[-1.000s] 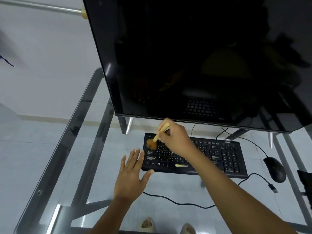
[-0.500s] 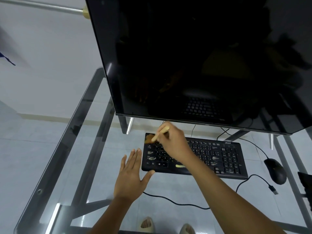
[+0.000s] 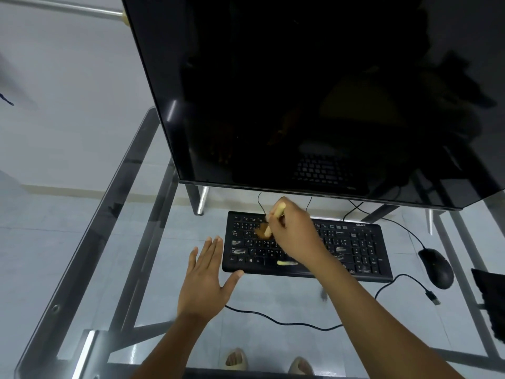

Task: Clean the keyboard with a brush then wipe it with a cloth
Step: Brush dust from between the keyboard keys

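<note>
A black keyboard [image 3: 355,250] lies on the glass desk [image 3: 164,283] under the monitor, with pale smudges on several keys. My right hand [image 3: 295,233] grips a small brush [image 3: 276,217] by its pale wooden handle. The brown bristles touch the upper left keys. My left hand [image 3: 207,280] rests flat on the glass with fingers spread, its thumb touching the keyboard's front left corner. A dark cloth [image 3: 492,299] lies at the desk's right edge, partly cut off by the frame.
A large black monitor [image 3: 314,91] hangs over the keyboard's back edge. A black mouse [image 3: 435,268] sits right of the keyboard. A loose cable [image 3: 287,321] runs across the glass in front. My feet in sandals [image 3: 237,359] show through the glass.
The brush went from the keyboard's far left edge up to its top left corner, then right and down onto the upper left keys. My left hand stayed in place.
</note>
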A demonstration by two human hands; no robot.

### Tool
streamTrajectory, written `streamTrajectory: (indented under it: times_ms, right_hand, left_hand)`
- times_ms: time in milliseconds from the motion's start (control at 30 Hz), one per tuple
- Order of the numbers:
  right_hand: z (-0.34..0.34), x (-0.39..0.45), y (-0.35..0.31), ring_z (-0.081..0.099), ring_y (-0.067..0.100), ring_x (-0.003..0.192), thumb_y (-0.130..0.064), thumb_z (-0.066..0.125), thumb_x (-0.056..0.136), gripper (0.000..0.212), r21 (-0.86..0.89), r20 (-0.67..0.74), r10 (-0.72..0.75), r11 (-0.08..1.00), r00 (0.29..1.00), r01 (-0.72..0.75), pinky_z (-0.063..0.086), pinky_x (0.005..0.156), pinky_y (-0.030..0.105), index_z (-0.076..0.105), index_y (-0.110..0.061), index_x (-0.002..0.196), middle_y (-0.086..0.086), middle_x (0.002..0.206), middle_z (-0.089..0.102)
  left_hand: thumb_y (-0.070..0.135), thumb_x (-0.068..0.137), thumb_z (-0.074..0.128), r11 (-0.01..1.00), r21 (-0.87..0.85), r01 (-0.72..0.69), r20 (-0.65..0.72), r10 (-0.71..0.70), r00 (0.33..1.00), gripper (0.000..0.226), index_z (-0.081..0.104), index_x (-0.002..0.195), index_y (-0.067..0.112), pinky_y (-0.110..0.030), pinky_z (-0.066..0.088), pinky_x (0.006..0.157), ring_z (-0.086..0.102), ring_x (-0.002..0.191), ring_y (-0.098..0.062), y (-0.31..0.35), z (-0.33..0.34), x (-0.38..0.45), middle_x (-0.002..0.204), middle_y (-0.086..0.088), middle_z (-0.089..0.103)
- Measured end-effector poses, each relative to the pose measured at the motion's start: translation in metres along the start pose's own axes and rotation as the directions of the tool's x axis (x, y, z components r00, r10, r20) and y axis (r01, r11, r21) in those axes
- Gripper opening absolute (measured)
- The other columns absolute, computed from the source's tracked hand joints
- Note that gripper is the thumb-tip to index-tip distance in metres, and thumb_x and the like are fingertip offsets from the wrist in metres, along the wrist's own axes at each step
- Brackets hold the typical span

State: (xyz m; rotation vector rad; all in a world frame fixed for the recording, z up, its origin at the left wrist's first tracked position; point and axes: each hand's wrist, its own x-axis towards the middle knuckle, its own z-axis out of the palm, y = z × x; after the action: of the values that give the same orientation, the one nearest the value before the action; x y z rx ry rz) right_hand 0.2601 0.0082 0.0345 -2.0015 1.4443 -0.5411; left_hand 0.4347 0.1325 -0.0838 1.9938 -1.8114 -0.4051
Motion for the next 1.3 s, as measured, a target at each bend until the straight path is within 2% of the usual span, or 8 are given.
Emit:
streamTrajectory:
  times_ms: [167, 333, 500, 633, 767, 900, 1033, 1300]
  right_hand:
    - [-0.005, -0.010, -0.002, 0.059, 0.004, 0.070, -0.016, 0.051, 0.097, 0.008, 0.001, -0.202, 0.002, 1.000, 0.979, -0.002, 0.044, 0.058, 0.014, 0.055, -0.012, 0.091, 0.000, 0.090, 0.061]
    - [-0.002, -0.038, -0.002, 0.068, 0.011, 0.068, -0.015, 0.059, 0.093, 0.010, 0.208, 0.265, 0.071, 0.970, 0.962, -0.129, 0.059, 0.065, 0.033, 0.060, -0.022, 0.087, -0.005, 0.073, 0.067]
    - [-0.039, -0.027, 0.040, 0.064, 0.015, 0.065, -0.008, 0.057, 0.094, 0.009, 0.244, -0.266, 0.193, 0.961, 0.944, -0.127, 0.054, 0.058, 0.030, 0.059, -0.016, 0.090, -0.006, 0.076, 0.067]
    - [-0.041, -0.027, 0.046, 0.068, 0.011, 0.069, -0.013, 0.060, 0.094, 0.005, 0.306, 0.095, 0.209, 0.924, 0.973, -0.228, 0.056, 0.063, 0.023, 0.061, -0.013, 0.089, 0.005, 0.077, 0.069]
    - [-0.052, -0.018, 0.048, 0.066, 0.002, 0.066, -0.009, 0.055, 0.095, 0.010, 0.220, -0.266, 0.177, 0.968, 0.948, -0.119, 0.048, 0.055, 0.014, 0.059, -0.015, 0.088, -0.001, 0.077, 0.068]
    - [-0.050, -0.019, 0.044, 0.069, 0.015, 0.067, -0.010, 0.058, 0.094, 0.006, 0.201, 0.047, 0.191, 0.960, 0.980, -0.197, 0.058, 0.063, 0.028, 0.061, -0.012, 0.089, 0.003, 0.075, 0.070]
    - [-0.062, -0.015, 0.046, 0.064, -0.003, 0.064, -0.006, 0.055, 0.094, 0.008, 0.175, -0.268, 0.142, 0.980, 0.953, -0.097, 0.044, 0.056, 0.009, 0.058, -0.010, 0.087, 0.000, 0.079, 0.067]
    - [-0.076, -0.026, 0.066, 0.063, 0.007, 0.069, -0.009, 0.053, 0.094, 0.012, 0.065, -0.269, 0.197, 0.980, 0.943, -0.187, 0.047, 0.061, 0.015, 0.058, -0.017, 0.087, 0.000, 0.084, 0.066]
  left_hand:
    - [0.069, 0.090, 0.033, 1.000, -0.005, 0.013, 0.018, -0.013, 1.000, 0.082, 0.020, 0.152, 0.016, -0.031, -0.002, 0.119, 0.001, 0.146, -0.005, 0.001, -0.002, -0.001, 0.157, 0.004, 0.019]
    - [0.070, 0.090, 0.033, 1.000, 0.003, -0.008, 0.029, 0.008, 1.000, 0.083, 0.020, 0.152, 0.015, -0.031, -0.001, 0.119, 0.002, 0.146, -0.006, -0.002, 0.000, -0.002, 0.157, 0.002, 0.020]
    - [0.076, 0.085, 0.028, 0.999, -0.045, 0.023, 0.025, -0.022, 0.999, 0.092, 0.015, 0.152, 0.015, -0.030, -0.005, 0.119, 0.000, 0.146, -0.005, 0.005, -0.003, 0.001, 0.158, 0.002, 0.016]
    - [0.070, 0.088, 0.034, 0.999, -0.022, -0.042, -0.002, 0.042, 0.999, 0.089, 0.010, 0.152, 0.014, -0.038, -0.002, 0.120, -0.001, 0.147, -0.010, 0.032, -0.005, 0.013, 0.159, 0.001, 0.011]
    - [0.066, 0.091, 0.035, 0.986, 0.017, -0.164, 0.048, 0.163, 0.986, 0.086, 0.012, 0.152, 0.010, -0.044, 0.006, 0.119, -0.003, 0.147, -0.013, 0.062, -0.001, 0.031, 0.160, -0.001, 0.009]
    - [0.067, 0.090, 0.032, 0.952, 0.133, -0.275, 0.183, 0.249, 0.951, 0.087, 0.014, 0.151, 0.008, -0.046, 0.003, 0.117, -0.003, 0.148, -0.017, 0.074, 0.010, 0.038, 0.160, -0.006, 0.009]
    - [0.071, 0.088, 0.027, 0.929, 0.201, -0.311, 0.261, 0.255, 0.931, 0.091, 0.013, 0.151, 0.006, -0.046, 0.001, 0.115, 0.002, 0.148, -0.022, 0.081, 0.017, 0.039, 0.160, -0.009, 0.009]
    - [0.075, 0.085, 0.021, 0.917, 0.201, -0.343, 0.324, 0.269, 0.907, 0.096, -0.004, 0.151, 0.011, -0.046, -0.011, 0.117, -0.018, 0.145, -0.017, 0.099, 0.019, 0.050, 0.160, -0.004, -0.011]
